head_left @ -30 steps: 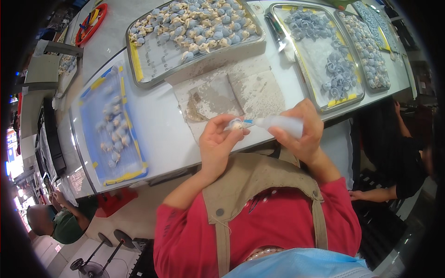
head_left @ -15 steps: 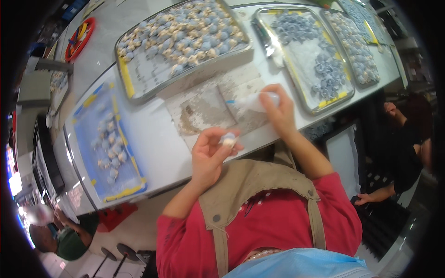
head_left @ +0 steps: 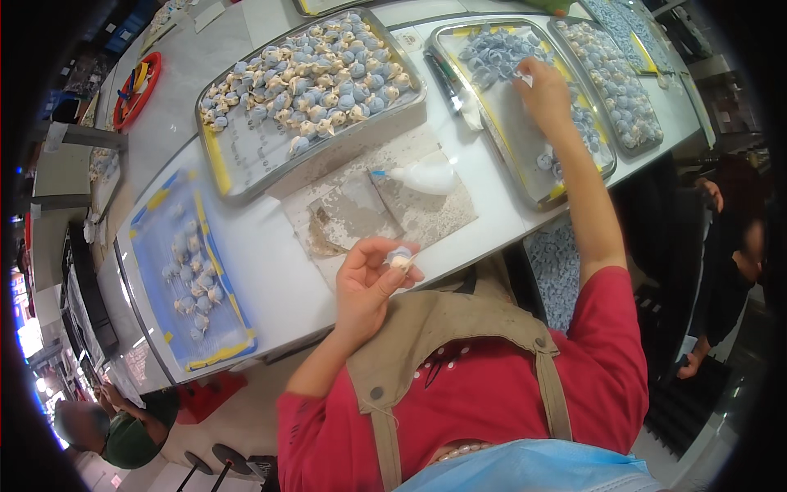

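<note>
Close to the table's front edge, my left hand (head_left: 367, 283) pinches a small blue-and-cream figure (head_left: 400, 257) between thumb and fingers. My right hand (head_left: 544, 92) reaches into a metal tray (head_left: 515, 168) holding loose blue-grey curled pieces (head_left: 496, 53). Its fingertips are closed together among those pieces, and a whitish bit shows at them; what it is I cannot make out. A white squeeze bottle (head_left: 429, 176) with a blue tip lies on its side on a stained board (head_left: 348, 209) between my hands.
A large tray (head_left: 283, 176) of blue-and-cream figures stands behind the board. To the left is a blue tray (head_left: 176, 316) with several more figures. Another full tray (head_left: 615, 86) sits at far right. Other people are at the left and right edges.
My right hand has let go of the squeeze bottle, which now lies on the board, and has moved away to the far right tray. My left hand still holds the figure.
</note>
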### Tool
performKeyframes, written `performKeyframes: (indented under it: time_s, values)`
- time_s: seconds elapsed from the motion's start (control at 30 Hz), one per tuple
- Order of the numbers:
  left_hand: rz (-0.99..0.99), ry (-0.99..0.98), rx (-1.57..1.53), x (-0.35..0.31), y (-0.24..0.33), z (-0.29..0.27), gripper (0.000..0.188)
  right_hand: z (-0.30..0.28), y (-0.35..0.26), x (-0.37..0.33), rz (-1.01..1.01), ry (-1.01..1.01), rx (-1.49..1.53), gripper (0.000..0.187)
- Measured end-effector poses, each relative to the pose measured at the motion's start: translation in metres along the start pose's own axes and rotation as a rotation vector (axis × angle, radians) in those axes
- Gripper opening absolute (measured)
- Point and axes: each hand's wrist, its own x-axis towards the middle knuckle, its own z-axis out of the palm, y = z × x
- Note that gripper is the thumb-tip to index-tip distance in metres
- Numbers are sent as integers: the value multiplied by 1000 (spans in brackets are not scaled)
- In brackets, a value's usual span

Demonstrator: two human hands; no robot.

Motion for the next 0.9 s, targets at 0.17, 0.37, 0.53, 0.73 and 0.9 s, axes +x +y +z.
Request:
performKeyframes:
  time_s: [0.17,0.37,0.53,0.73,0.9]
  values:
    - [-15,87,89,3,-1,5,35,-8,-6,-5,67,-50,155,18]
    - [26,123,120,16,-7,8,35,-63,-108,-90,387,-326,1275,21]
    - [66,118,70,21,-9,14,38,-76,-163,-143,451,-422,1523,22]
    - [134,157,28,19,-12,15,38,-67,-185,-164,231,-288,1412,22]
    - [221,132,40,16,-15,12,37,-58,-192,-175,108,-213,1230,20]
